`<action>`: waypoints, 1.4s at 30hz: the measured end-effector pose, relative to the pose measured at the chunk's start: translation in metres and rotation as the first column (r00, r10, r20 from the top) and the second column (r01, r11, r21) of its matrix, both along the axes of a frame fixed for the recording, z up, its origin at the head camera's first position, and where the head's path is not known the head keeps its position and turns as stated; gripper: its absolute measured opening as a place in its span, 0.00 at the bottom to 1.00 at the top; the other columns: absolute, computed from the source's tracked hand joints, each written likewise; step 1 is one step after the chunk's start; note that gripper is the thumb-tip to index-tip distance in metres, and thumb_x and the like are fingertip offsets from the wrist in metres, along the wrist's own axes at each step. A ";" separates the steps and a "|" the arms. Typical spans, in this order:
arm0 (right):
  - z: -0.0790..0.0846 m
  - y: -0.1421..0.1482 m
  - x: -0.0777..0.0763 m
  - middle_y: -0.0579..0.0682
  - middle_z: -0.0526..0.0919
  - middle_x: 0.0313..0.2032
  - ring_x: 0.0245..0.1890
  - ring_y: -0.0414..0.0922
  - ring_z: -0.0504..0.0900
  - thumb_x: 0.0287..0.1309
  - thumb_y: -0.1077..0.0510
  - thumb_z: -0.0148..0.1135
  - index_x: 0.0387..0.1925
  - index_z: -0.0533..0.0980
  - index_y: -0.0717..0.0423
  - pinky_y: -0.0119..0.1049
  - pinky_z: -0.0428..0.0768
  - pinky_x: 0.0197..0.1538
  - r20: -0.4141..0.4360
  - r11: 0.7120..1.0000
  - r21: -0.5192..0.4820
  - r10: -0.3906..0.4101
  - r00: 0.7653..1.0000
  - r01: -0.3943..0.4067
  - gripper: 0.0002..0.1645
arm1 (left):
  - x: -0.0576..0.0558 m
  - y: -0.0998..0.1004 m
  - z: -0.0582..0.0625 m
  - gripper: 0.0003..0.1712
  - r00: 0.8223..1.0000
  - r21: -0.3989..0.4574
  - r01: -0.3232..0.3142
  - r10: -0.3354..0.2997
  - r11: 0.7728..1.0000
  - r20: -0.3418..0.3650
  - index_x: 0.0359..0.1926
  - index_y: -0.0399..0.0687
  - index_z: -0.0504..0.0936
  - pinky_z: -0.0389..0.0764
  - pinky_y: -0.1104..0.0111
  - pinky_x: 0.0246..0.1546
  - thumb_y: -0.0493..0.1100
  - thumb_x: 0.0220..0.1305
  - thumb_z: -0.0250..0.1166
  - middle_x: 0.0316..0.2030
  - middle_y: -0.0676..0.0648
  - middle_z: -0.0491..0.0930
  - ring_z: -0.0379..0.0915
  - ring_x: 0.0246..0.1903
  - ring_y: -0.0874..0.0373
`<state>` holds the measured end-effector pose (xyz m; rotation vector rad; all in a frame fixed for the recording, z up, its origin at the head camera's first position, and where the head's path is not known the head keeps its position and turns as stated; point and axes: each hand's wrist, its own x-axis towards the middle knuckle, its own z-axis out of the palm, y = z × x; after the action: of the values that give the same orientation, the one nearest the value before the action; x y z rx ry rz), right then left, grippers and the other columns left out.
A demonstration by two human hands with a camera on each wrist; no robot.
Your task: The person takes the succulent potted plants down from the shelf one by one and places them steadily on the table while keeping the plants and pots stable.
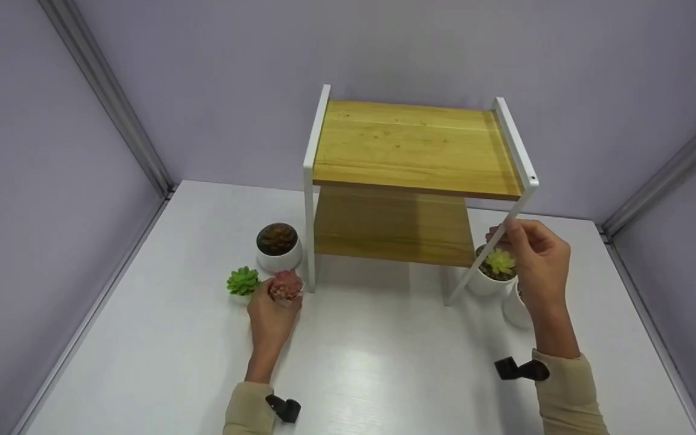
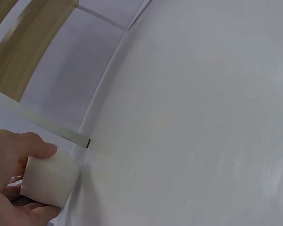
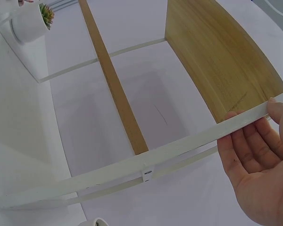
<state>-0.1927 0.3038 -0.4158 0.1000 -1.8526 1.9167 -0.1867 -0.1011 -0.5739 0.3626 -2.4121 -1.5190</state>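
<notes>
My left hand (image 1: 272, 317) grips a small white pot (image 2: 52, 179) with a pink succulent (image 1: 286, 285) in it, close by the front left leg of a two-tier shelf (image 1: 414, 148). The shelf has wooden boards and a white frame. On the other side, my right hand (image 1: 544, 272) holds the frame's front right leg (image 3: 188, 141), thumb on one side and fingers on the other. Just left of the left hand sits a bright green succulent (image 1: 243, 281), its pot partly hidden. Behind it stands a white pot with a dark brown succulent (image 1: 277, 238).
Right of the shelf, a yellow-green succulent (image 1: 499, 263) stands in a white pot behind the shelf's leg. Another white pot (image 1: 516, 309) is partly covered by the right forearm. Pale wall panels (image 1: 408, 48) enclose the white table (image 1: 360, 374) at the back and sides.
</notes>
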 end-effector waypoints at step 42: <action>0.000 0.006 -0.006 0.53 0.92 0.34 0.36 0.45 0.92 0.72 0.61 0.65 0.46 0.79 0.80 0.32 0.90 0.44 -0.020 0.999 -0.036 0.013 1.000 -0.014 0.19 | 0.036 0.013 -0.004 0.42 0.999 0.104 -0.047 0.045 0.993 0.023 0.73 0.22 0.64 0.73 0.50 0.73 0.33 0.63 0.73 0.70 0.25 0.68 0.67 0.73 0.31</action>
<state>-0.1987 0.3095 -0.4162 0.1202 -1.8080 1.9502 -0.1505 -0.0883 -0.5781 0.4546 -2.3285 -1.6334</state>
